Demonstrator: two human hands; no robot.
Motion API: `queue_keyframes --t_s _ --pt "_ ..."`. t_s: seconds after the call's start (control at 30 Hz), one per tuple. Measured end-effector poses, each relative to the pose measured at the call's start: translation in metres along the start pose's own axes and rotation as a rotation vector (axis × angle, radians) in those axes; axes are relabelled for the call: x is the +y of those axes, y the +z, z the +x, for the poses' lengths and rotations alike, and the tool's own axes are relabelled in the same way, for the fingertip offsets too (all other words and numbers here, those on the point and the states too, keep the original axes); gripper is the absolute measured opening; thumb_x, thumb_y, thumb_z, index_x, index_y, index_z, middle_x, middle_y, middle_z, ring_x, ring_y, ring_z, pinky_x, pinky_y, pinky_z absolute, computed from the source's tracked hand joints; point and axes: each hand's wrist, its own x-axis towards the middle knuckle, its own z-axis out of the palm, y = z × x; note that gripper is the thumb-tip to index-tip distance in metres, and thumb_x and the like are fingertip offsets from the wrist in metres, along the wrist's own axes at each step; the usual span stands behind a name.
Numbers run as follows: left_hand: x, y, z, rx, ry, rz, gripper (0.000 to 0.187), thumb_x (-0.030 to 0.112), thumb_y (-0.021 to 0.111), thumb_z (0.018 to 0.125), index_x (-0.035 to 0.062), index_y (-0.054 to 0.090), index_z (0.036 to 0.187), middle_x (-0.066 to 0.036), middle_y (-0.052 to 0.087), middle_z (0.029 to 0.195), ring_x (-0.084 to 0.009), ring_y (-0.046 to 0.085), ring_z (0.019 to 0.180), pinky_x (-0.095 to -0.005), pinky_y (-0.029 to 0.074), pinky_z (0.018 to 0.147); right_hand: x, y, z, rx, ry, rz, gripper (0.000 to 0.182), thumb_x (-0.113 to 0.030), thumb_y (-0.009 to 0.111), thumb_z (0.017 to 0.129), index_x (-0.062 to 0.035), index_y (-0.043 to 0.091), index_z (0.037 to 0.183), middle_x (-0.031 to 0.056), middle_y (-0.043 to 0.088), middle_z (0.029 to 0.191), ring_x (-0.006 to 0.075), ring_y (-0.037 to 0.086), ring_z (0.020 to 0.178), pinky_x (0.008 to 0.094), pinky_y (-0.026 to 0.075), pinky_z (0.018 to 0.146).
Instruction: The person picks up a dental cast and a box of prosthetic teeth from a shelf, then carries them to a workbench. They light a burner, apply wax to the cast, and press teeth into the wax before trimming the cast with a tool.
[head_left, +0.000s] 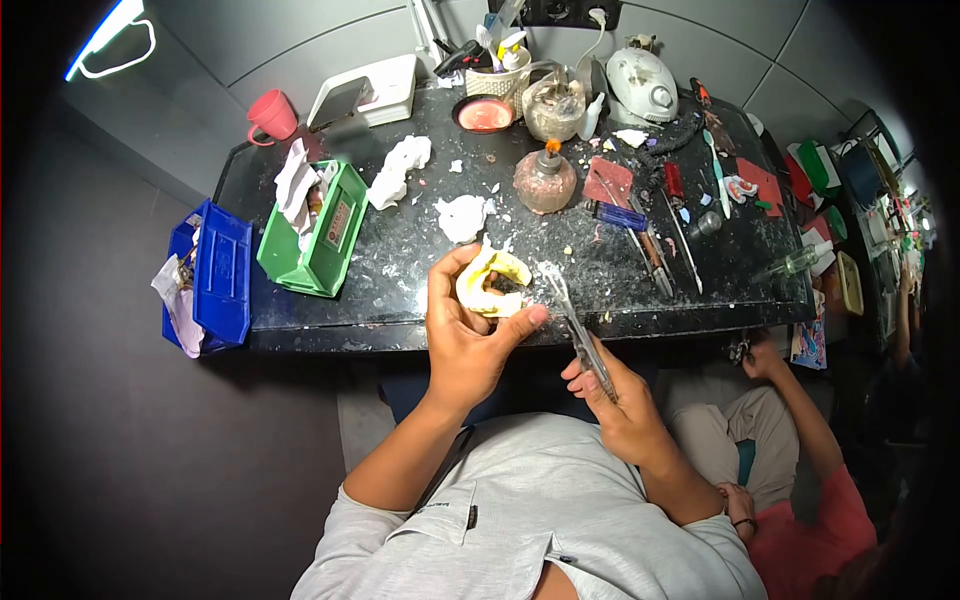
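Observation:
My left hand [462, 345] grips a pale yellow, horseshoe-shaped dental cast [474, 291] above the table's front edge. Its thumb lies along the near end of the arch, the fingers round the far side. Closed round a slim metal pliers-like tool [577, 325] is my right hand [622, 398]. The tool's whitish head points up and left, a short way right of the cast. Beyond the cast a crumpled white tissue [462, 217] lies on the dark, crumb-strewn table [390, 290].
A spirit burner [545, 184] with an orange flame stands behind the cast. Knives and a screwdriver-like blue handle [620, 215] lie to the right. Green bin [345, 235] and blue bin [222, 275] sit left. Another person's hand [765, 360] is at the right.

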Motion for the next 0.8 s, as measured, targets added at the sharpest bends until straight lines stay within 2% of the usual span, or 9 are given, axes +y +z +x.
queue_keyframes --t_s 0.07,0.1,0.17,0.23,0.3,0.33,0.43,0.53,0.8 --pt "-0.001 -0.007 -0.001 0.003 -0.151 -0.102 0.064 -0.003 0.072 0.088 0.0000 0.033 0.139 -0.010 0.055 0.116 -0.0117 0.058 0.099 -0.0263 0.053 0.083 -0.007 0.000 -0.001 -0.041 0.013 -0.057 0.050 -0.023 0.051 0.105 -0.0043 0.041 0.151 0.0123 0.064 0.103 0.0176 0.064 0.094 0.0317 0.051 0.087" --pt "0.002 -0.005 -0.001 0.040 -0.126 -0.061 0.053 0.006 0.066 0.095 -0.0018 0.038 0.140 -0.011 0.062 0.108 -0.0130 0.061 0.094 -0.0264 0.053 0.072 -0.011 0.002 -0.001 -0.043 0.014 -0.101 0.051 -0.022 0.050 0.105 -0.0051 0.040 0.152 0.0130 0.063 0.104 0.0191 0.064 0.094 0.0322 0.051 0.088" --pt "-0.001 -0.005 -0.003 0.044 -0.080 -0.058 0.053 0.005 0.065 0.095 -0.0022 0.038 0.140 -0.011 0.060 0.111 -0.0136 0.062 0.096 -0.0271 0.054 0.074 -0.016 0.005 0.000 -0.059 0.003 -0.160 0.053 -0.021 0.050 0.105 -0.0069 0.035 0.154 0.0152 0.059 0.106 0.0237 0.064 0.096 0.0343 0.050 0.090" --pt "-0.002 -0.004 -0.006 0.051 -0.035 -0.054 0.053 0.003 0.065 0.096 -0.0026 0.038 0.141 -0.012 0.058 0.114 -0.0142 0.062 0.097 -0.0277 0.055 0.076 -0.018 0.006 -0.001 -0.065 0.000 -0.173 0.054 -0.021 0.049 0.105 -0.0070 0.034 0.155 0.0154 0.058 0.105 0.0241 0.063 0.096 0.0345 0.050 0.090" --pt "-0.004 -0.001 -0.009 0.027 0.172 0.103 0.054 0.000 0.066 0.094 -0.0038 0.037 0.139 -0.014 0.050 0.124 -0.0172 0.062 0.101 -0.0301 0.057 0.084 -0.018 0.009 -0.002 -0.072 -0.003 -0.188 0.054 -0.020 0.049 0.105 -0.0072 0.033 0.155 0.0156 0.058 0.104 0.0246 0.062 0.096 0.0347 0.049 0.091" --pt "-0.005 -0.002 -0.010 0.028 0.172 0.104 0.054 0.000 0.066 0.094 -0.0038 0.037 0.139 -0.014 0.050 0.124 -0.0172 0.062 0.101 -0.0301 0.057 0.084 -0.018 0.010 -0.002 -0.065 -0.033 -0.191 0.055 -0.020 0.049 0.105 -0.0069 0.032 0.156 0.0154 0.057 0.103 0.0244 0.061 0.094 0.0346 0.049 0.090" --pt "-0.013 -0.007 -0.010 0.003 0.439 0.317 0.058 -0.006 0.072 0.087 -0.0037 0.038 0.134 -0.014 0.039 0.130 -0.0222 0.062 0.108 -0.0332 0.057 0.092 -0.019 0.012 -0.004 -0.058 -0.062 -0.191 0.056 -0.019 0.049 0.105 -0.0059 0.031 0.156 0.0150 0.056 0.101 0.0238 0.059 0.090 0.0345 0.048 0.088" --pt "-0.013 -0.006 -0.009 0.007 0.509 0.365 0.059 -0.006 0.073 0.085 -0.0035 0.039 0.133 -0.014 0.041 0.127 -0.0229 0.062 0.109 -0.0336 0.057 0.092 -0.020 0.013 -0.004 -0.051 -0.061 -0.181 0.056 -0.019 0.049 0.105 -0.0044 0.031 0.156 0.0146 0.054 0.099 0.0233 0.056 0.086 0.0345 0.048 0.085" --pt "-0.011 -0.006 -0.010 0.005 0.527 0.395 0.059 -0.012 0.073 0.082 -0.0077 0.040 0.130 -0.015 0.040 0.123 -0.0230 0.063 0.108 -0.0319 0.059 0.092 -0.017 0.013 -0.003 -0.017 -0.126 -0.280 0.056 -0.017 0.050 0.104 -0.0015 0.032 0.154 0.0146 0.053 0.096 0.0234 0.054 0.081 0.0346 0.047 0.079"
